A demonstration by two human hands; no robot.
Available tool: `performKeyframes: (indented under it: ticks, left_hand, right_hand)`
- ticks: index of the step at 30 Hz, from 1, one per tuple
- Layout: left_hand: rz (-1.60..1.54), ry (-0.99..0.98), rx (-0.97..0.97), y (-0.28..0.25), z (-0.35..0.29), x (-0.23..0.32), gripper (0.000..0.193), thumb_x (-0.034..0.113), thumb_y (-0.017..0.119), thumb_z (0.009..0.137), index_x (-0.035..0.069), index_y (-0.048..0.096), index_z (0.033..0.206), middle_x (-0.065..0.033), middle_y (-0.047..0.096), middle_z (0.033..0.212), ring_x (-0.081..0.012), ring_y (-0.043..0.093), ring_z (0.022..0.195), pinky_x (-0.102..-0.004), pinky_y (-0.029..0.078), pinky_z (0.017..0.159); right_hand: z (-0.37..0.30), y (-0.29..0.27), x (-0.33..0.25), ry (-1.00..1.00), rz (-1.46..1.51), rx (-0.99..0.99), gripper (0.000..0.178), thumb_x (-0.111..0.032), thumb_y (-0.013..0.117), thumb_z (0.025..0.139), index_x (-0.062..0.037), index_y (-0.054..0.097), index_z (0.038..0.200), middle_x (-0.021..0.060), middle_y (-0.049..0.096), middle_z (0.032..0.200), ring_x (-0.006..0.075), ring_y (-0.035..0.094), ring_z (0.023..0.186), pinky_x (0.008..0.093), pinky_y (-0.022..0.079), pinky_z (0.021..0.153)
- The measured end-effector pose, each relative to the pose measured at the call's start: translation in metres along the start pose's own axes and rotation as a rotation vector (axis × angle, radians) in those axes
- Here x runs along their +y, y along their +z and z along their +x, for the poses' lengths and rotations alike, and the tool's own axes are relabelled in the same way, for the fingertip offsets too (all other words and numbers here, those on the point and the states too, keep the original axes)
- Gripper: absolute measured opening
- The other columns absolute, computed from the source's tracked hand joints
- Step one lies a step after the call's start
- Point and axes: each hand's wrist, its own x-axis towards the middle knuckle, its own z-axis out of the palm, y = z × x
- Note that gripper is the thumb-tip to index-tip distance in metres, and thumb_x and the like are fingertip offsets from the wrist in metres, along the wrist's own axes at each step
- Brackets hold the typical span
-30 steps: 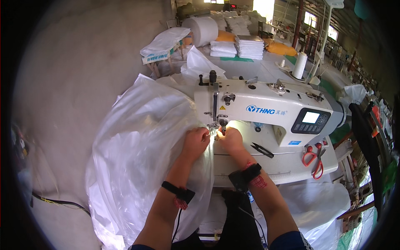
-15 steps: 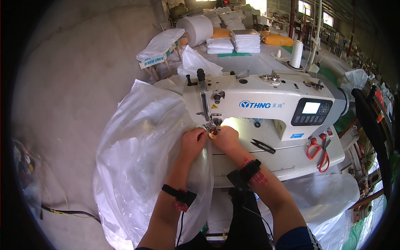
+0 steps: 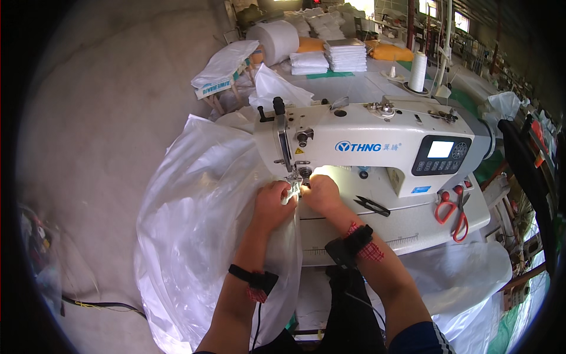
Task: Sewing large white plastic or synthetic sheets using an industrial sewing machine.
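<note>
A white sewing machine point(image 3: 359, 133) stands on its pale bed, its lamp lighting the needle area. Translucent white plastic sheeting point(image 3: 200, 206) reaches the presser foot point(image 3: 293, 179) and drapes down in a large billow to the left. Just left of the foot, my left hand point(image 3: 273, 206) is curled on the sheeting's edge, a small gap showing between thumb and forefinger. Close by on the other side, my right hand point(image 3: 322, 194) is closed beside the needle. Its fingertips are partly hidden, and whatever they pinch cannot be made out.
Black thread snips point(image 3: 372, 206) and red-handled scissors point(image 3: 461, 221) lie on the machine bed to the right. A white thread cone point(image 3: 418, 72) stands behind. Folded white stacks point(image 3: 346, 57) and a big white roll point(image 3: 274, 42) sit farther back.
My left thumb and forefinger have parted slightly at the sheeting's edge. My right hand stays near the needle, and the whole view has shifted a little.
</note>
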Motion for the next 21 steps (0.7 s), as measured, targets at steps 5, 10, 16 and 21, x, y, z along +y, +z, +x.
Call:
performKeyframes:
  ticks: [5, 10, 16, 21]
  left_hand:
    - [-0.007, 0.071, 0.061, 0.004, 0.003, -0.016, 0.013, 0.010, 0.067, 0.079, 0.001, 0.065, 0.089, -0.0109, 0.064, 0.077, -0.0209, 0.060, 0.063, -0.0303, 0.048, 0.061]
    - [-0.033, 0.050, 0.060, 0.005, 0.003, -0.018, 0.011, 0.010, 0.067, 0.081, 0.002, 0.066, 0.089, -0.0118, 0.064, 0.079, -0.0213, 0.061, 0.065, -0.0306, 0.048, 0.061]
    - [0.024, 0.093, 0.054, 0.005, 0.004, -0.014, 0.011, 0.009, 0.067, 0.081, 0.003, 0.067, 0.089, -0.0120, 0.064, 0.079, -0.0240, 0.061, 0.065, -0.0315, 0.048, 0.062]
    - [0.060, 0.077, 0.052, 0.007, 0.004, -0.012, 0.012, 0.010, 0.067, 0.079, 0.004, 0.068, 0.089, -0.0113, 0.063, 0.077, -0.0237, 0.061, 0.065, -0.0318, 0.048, 0.061]
  right_hand:
    - [0.003, -0.004, -0.002, 0.036, -0.013, -0.057, 0.017, -0.021, 0.059, 0.078, -0.0057, 0.067, 0.079, 0.0166, 0.065, 0.077, 0.0341, 0.063, 0.076, 0.0425, 0.050, 0.070]
    - [0.005, -0.005, -0.002, 0.116, 0.055, -0.132, 0.019, -0.024, 0.061, 0.078, -0.0076, 0.069, 0.083, 0.0157, 0.066, 0.079, 0.0326, 0.064, 0.078, 0.0410, 0.051, 0.072]
    - [0.009, -0.009, -0.004, 0.165, 0.095, -0.260, 0.024, -0.031, 0.066, 0.074, -0.0089, 0.070, 0.082, 0.0136, 0.067, 0.080, 0.0300, 0.066, 0.078, 0.0388, 0.051, 0.070]
    - [0.003, -0.001, -0.002, 0.066, -0.004, -0.151, 0.027, -0.035, 0.068, 0.073, -0.0089, 0.070, 0.080, 0.0131, 0.067, 0.077, 0.0293, 0.066, 0.076, 0.0383, 0.051, 0.068]
